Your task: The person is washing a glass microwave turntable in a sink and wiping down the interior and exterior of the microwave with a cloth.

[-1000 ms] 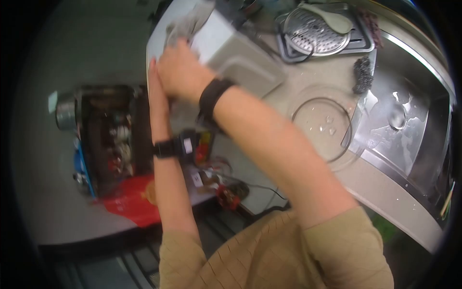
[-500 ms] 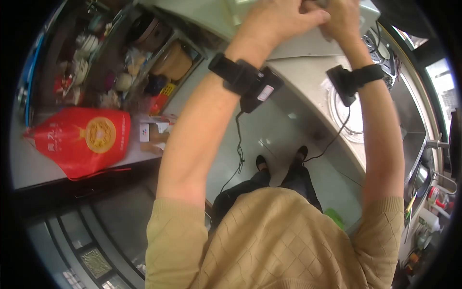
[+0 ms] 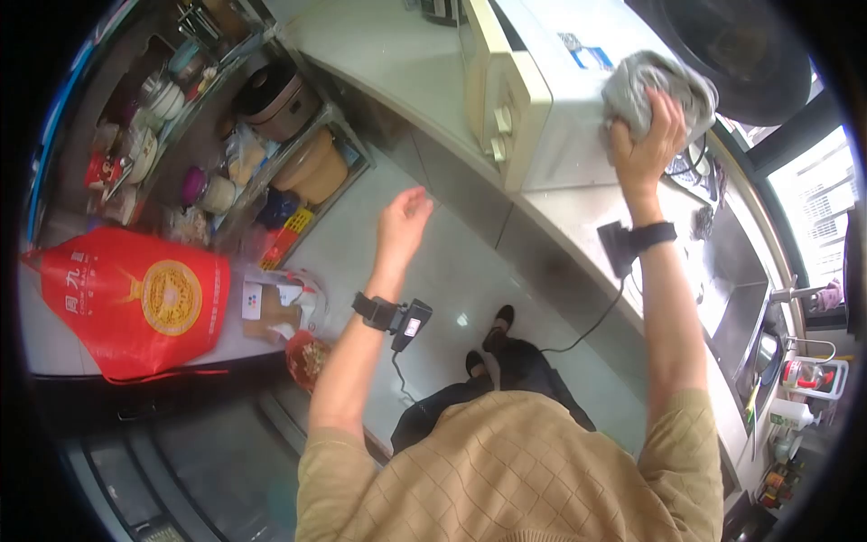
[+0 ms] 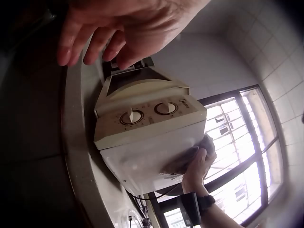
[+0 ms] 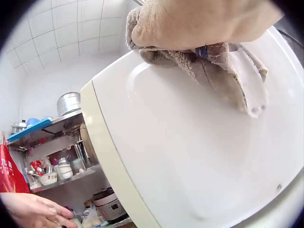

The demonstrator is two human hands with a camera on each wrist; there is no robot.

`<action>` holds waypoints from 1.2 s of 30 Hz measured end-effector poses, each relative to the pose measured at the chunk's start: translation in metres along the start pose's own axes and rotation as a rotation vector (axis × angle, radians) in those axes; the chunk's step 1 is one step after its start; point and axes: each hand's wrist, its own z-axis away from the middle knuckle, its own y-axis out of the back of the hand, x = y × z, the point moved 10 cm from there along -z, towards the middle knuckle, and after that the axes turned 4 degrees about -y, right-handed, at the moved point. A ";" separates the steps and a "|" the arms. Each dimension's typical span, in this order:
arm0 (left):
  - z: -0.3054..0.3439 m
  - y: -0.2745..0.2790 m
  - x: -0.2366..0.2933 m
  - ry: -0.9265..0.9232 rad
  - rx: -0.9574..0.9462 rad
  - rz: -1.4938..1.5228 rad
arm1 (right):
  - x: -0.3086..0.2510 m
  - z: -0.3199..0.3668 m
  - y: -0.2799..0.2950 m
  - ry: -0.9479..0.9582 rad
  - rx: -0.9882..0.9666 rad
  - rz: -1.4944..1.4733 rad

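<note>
The left hand, empty and loosely curved, hangs outside the front edge of the tabletop. The right hand grips a crumpled grey cloth, its underside hidden, against a boxy white, cream-fronted microwave, cut off above.

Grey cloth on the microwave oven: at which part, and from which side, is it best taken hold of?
The grey cloth is probably best gripped by its bunched middle, from the person's side, as the right hand does. Thick folds there give something to close on; in the right wrist view, its loose end lies flatter against the microwave oven.
</note>
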 end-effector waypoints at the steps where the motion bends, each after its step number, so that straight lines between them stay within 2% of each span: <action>1: -0.007 -0.006 0.003 -0.013 -0.001 0.004 | -0.001 0.006 0.002 -0.016 0.028 -0.025; 3: -0.023 -0.022 -0.001 0.091 -0.029 0.104 | -0.001 0.015 0.002 -0.061 0.052 -0.070; 7: -0.072 -0.040 0.028 0.041 -0.016 0.161 | 0.018 0.067 0.000 -0.153 0.027 -0.102; 11: -0.133 -0.046 0.051 0.007 -0.054 0.185 | 0.055 0.149 -0.009 -0.629 -0.077 -0.159; 13: -0.166 -0.049 0.050 -0.017 -0.082 0.192 | 0.079 0.188 -0.013 -1.152 0.036 -0.385; 14: -0.180 -0.050 0.048 -0.021 -0.090 0.216 | 0.086 0.202 -0.012 -1.279 0.025 -0.332; 15: -0.194 -0.053 0.048 -0.027 -0.102 0.241 | 0.086 0.200 -0.010 -1.277 0.034 -0.334; 17: -0.223 -0.060 0.045 -0.009 -0.117 0.259 | 0.090 0.221 -0.013 -1.587 0.138 -0.482; 21: -0.280 -0.075 0.042 -0.007 -0.169 0.298 | 0.086 0.219 -0.015 -1.623 0.259 -0.443; 23: -0.310 -0.081 0.043 -0.013 -0.186 0.334 | 0.086 0.241 -0.016 -1.682 0.384 -0.433; 24: -0.323 -0.086 0.042 -0.018 -0.188 0.361 | 0.093 0.250 -0.027 -1.629 0.320 -0.578; 27: -0.370 -0.103 0.033 0.030 -0.162 0.482 | 0.089 0.275 -0.038 -1.668 0.376 -0.789; 31: -0.443 -0.139 0.023 -0.004 -0.322 0.569 | 0.070 0.273 -0.034 -1.735 0.375 -0.763; 32: -0.461 -0.154 0.021 0.012 -0.420 0.631 | 0.067 0.272 -0.036 -1.741 0.374 -0.752; 33: -0.462 -0.165 0.036 0.030 -0.518 0.691 | 0.064 0.272 -0.034 -1.746 0.380 -0.739; 34: -0.466 -0.165 0.042 0.023 -0.501 0.615 | 0.062 0.269 -0.032 -1.750 0.396 -0.730; 35: -0.460 -0.157 0.071 -0.155 -0.424 0.632 | 0.057 0.270 -0.030 -1.759 0.404 -0.722; 36: -0.453 -0.157 0.083 -0.208 -0.420 0.637 | 0.053 0.271 -0.028 -1.765 0.414 -0.713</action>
